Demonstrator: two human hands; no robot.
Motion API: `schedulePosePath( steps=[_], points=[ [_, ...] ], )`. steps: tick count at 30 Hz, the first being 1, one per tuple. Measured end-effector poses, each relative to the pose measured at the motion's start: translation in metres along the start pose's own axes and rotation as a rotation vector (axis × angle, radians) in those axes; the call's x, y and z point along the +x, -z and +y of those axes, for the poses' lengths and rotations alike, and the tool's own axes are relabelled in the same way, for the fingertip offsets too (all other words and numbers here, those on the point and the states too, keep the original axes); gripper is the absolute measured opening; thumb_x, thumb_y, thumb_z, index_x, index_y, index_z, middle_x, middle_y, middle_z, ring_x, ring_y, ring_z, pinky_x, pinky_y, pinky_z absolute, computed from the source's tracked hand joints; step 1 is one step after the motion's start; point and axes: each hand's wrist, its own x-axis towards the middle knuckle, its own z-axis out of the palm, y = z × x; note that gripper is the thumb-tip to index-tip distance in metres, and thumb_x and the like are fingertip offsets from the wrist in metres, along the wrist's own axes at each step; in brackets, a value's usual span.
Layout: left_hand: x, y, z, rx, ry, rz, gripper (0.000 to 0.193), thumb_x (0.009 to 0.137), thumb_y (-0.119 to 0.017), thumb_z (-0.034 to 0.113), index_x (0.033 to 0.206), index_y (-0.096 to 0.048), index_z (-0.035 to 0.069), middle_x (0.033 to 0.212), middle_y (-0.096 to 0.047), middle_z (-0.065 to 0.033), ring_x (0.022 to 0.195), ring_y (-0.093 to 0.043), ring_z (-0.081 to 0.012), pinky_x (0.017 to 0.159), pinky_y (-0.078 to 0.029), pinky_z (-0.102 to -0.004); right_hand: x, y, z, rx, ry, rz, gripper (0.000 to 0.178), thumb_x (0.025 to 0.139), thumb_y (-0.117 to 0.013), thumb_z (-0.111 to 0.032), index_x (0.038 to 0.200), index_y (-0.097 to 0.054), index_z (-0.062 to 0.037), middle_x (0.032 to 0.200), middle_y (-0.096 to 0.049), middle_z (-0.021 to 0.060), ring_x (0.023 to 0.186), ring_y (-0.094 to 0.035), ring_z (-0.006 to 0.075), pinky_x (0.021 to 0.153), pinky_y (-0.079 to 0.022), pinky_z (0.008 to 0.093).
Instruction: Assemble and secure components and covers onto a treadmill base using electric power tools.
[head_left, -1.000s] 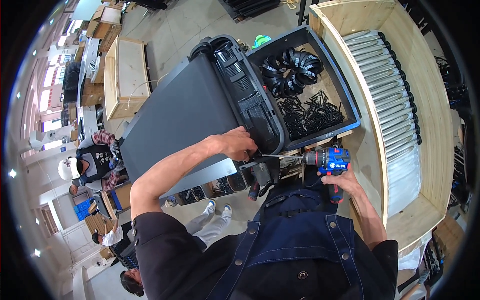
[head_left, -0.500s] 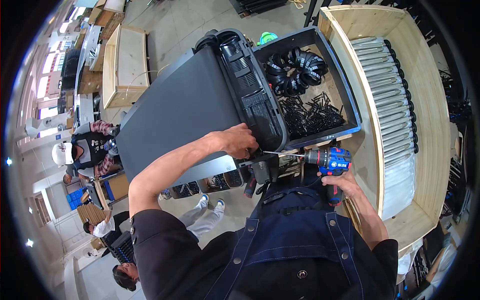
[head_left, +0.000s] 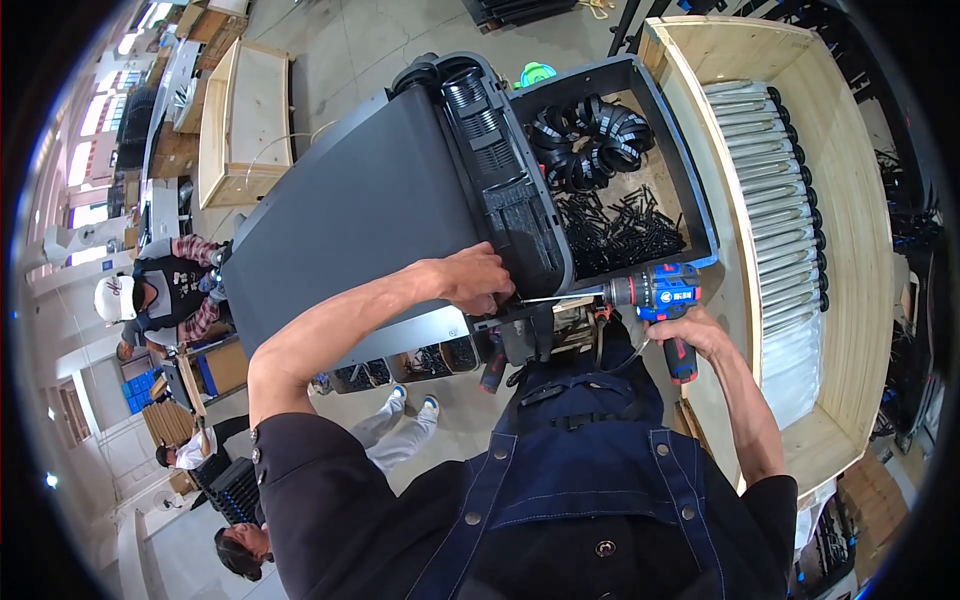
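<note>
A blue and black cordless drill (head_left: 663,291) is in my right hand (head_left: 697,331), which wraps round its grip. Its long thin bit (head_left: 560,298) points left, the tip reaching the near corner of what looks like a treadmill (head_left: 350,200) with a wide black belt. At that corner my left hand (head_left: 478,281) bends over the frame, its fingers closed close to the bit's tip. Whatever they pinch is hidden. Beyond my left hand lies the treadmill's uncovered end compartment (head_left: 510,195), with black ribbed parts inside.
A dark bin (head_left: 705,215) beside the treadmill holds black rings (head_left: 590,140) and many black bolts (head_left: 620,230). To the right, a wooden crate (head_left: 850,300) contains a row of wrapped metal tubes (head_left: 765,200). Several people are on the left, one in a white cap (head_left: 115,298).
My right hand and the drill have shifted slightly upward, so the drill sits more level. My left hand stays at the treadmill's corner. The view has moved slightly.
</note>
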Motion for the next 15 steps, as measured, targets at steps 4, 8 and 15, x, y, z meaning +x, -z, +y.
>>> schedulePosePath(
  steps=[4, 8, 15],
  points=[
    [-0.001, 0.002, 0.001, 0.018, -0.015, 0.014, 0.024, 0.084, -0.069, 0.026, 0.104, -0.071, 0.012, 0.1, -0.066, -0.005, 0.109, -0.056, -0.0257, 0.1, -0.034, -0.0426, 0.001, -0.002, -0.001, -0.076, 0.038, 0.048, 0.031, 0.066, -0.081, -0.007, 0.095, -0.069, -0.0066, 0.081, -0.069, 0.0036, 0.068, -0.064, 0.0143, 0.064, -0.054, 0.0307],
    [-0.004, 0.004, 0.002, 0.012, -0.021, 0.012, 0.022, 0.085, -0.069, 0.026, 0.101, -0.069, 0.011, 0.099, -0.066, -0.0059, 0.108, -0.057, -0.0259, 0.1, -0.034, -0.0429, -0.002, -0.008, -0.017, -0.084, 0.045, 0.043, 0.033, 0.067, -0.081, -0.006, 0.098, -0.068, -0.0077, 0.08, -0.067, 0.0022, 0.067, -0.063, 0.0127, 0.064, -0.054, 0.0303],
    [-0.006, 0.008, 0.002, -0.126, -0.029, 0.104, 0.036, 0.083, -0.075, 0.022, 0.111, -0.061, 0.004, 0.093, -0.068, -0.0119, 0.102, -0.062, -0.0307, 0.101, -0.036, -0.0425, 0.01, -0.001, -0.021, -0.011, -0.031, -0.035, 0.038, 0.067, -0.081, -0.008, 0.103, -0.067, -0.0063, 0.08, -0.066, 0.0027, 0.064, -0.062, 0.015, 0.061, -0.054, 0.0307]
  ],
)
